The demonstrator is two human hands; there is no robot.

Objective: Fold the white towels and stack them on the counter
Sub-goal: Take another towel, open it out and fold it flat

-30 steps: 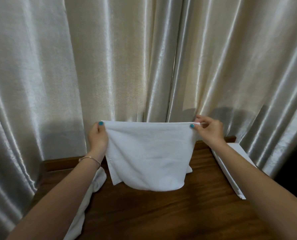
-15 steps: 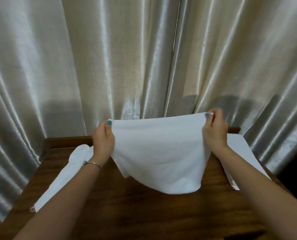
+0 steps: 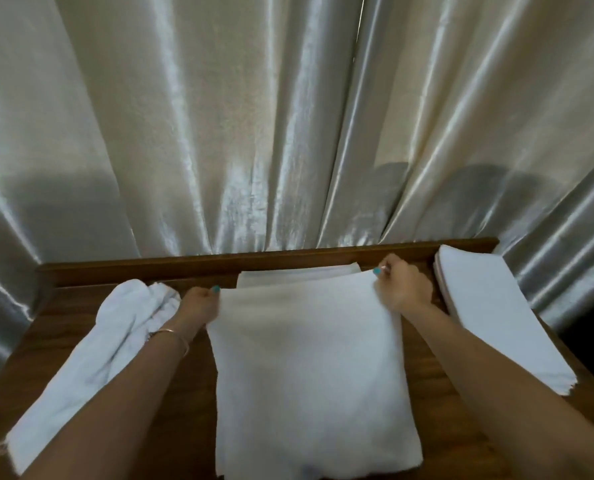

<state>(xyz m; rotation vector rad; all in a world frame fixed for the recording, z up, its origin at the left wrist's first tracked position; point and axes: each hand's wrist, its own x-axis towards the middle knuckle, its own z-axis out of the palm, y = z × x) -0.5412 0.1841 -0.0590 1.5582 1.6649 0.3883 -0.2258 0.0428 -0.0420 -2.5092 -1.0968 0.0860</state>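
Note:
A white towel lies spread down the middle of the wooden counter. My left hand pinches its far left corner and my right hand pinches its far right corner, both low over the counter. The towel's far edge rests on another flat white towel by the back rail. An unfolded, bunched white towel stretches along the left side under my left forearm. A stack of folded white towels sits at the right edge.
Shiny cream curtains hang right behind the counter's raised back rail. The counter drops off at its left and right edges, with dark space beyond the right one.
The towel was held up in the air by its top corners; both hands have lowered it forward onto the counter, where it now lies spread. The camera has tilted downward.

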